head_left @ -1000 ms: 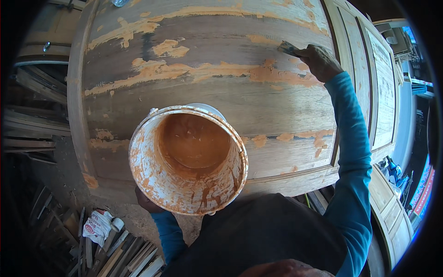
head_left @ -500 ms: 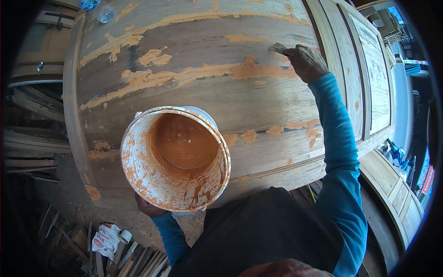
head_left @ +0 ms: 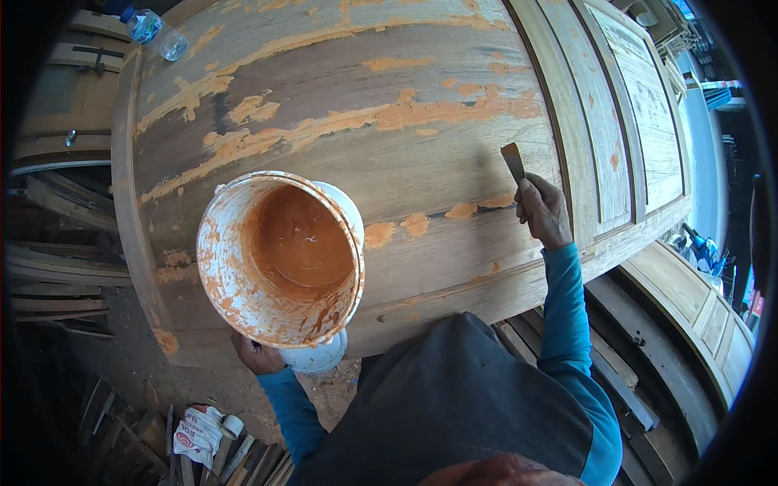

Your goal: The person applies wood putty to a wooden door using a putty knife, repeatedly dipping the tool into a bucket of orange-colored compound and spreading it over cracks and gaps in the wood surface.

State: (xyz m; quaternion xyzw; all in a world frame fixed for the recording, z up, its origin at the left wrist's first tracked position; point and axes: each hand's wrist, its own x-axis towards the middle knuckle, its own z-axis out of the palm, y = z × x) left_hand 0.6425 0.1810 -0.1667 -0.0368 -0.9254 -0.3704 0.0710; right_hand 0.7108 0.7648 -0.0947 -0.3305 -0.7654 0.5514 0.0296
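Observation:
My left hand (head_left: 258, 354) grips from below a white plastic bucket (head_left: 279, 257), smeared inside and out with orange-brown wood filler, held tilted over the near part of a large wooden door panel (head_left: 381, 174). My right hand (head_left: 543, 212) is closed on the handle of a putty knife (head_left: 513, 161), whose blade points up and lies close to the wood. Streaks and patches of orange filler (head_left: 324, 125) run across the panel's boards. Both forearms wear blue sleeves.
A clear plastic water bottle (head_left: 154, 28) lies at the panel's far left corner. Framed door sections (head_left: 640, 121) stand to the right. Stacked timber (head_left: 57, 267) lies at the left. Wood scraps and a crumpled bag (head_left: 197, 433) sit on the dirt floor below.
My right hand with the putty knife has drawn back from the far filler streak toward me and lower on the panel. The bucket stays in my left hand, shifted slightly.

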